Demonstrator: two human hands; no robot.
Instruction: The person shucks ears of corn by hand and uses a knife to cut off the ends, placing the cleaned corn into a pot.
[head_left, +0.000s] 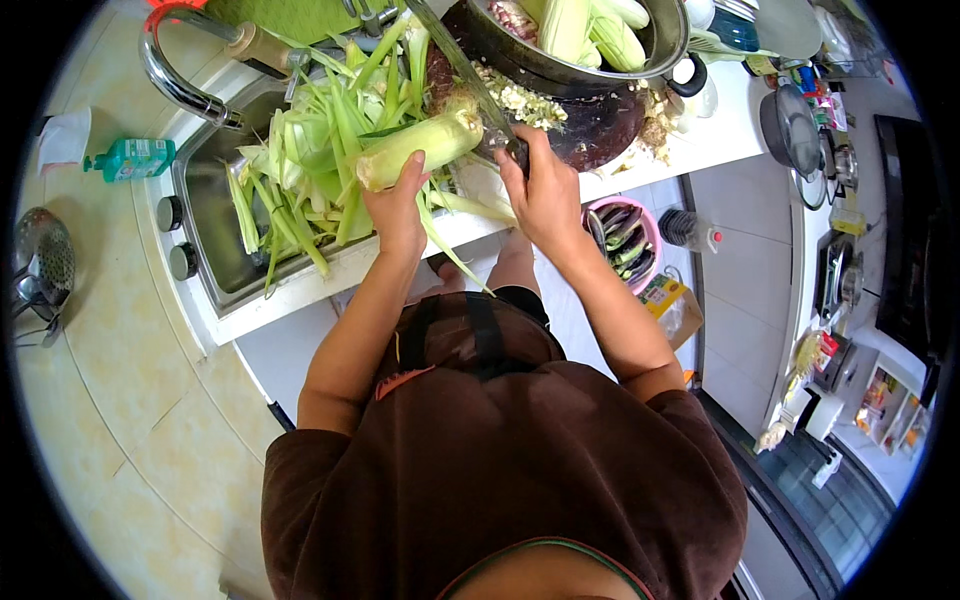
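Note:
My left hand (400, 206) grips the lower end of a pale green ear of corn (427, 146), which still has thin husk on it. In my right hand (538, 184) is the dark handle of a long-bladed knife (469, 71); its blade points away from me, close beside the corn's far end. Stripped corn husks (322, 161) lie heaped over the sink, left of the corn. Beyond my right hand, chopped pale bits (529, 105) lie on a dark round cutting board (600, 135). A metal pot (660, 45) on the board holds several ears of corn (566, 30).
The steel sink (225, 277) has a chrome faucet (169, 82) arching over it. A green soap bottle (139, 160) is to the left. Below the counter's edge (675, 161), a pink basin (652, 225) of eggplants, a large plastic bottle (686, 229) and a cardboard box (679, 315) stand on the floor.

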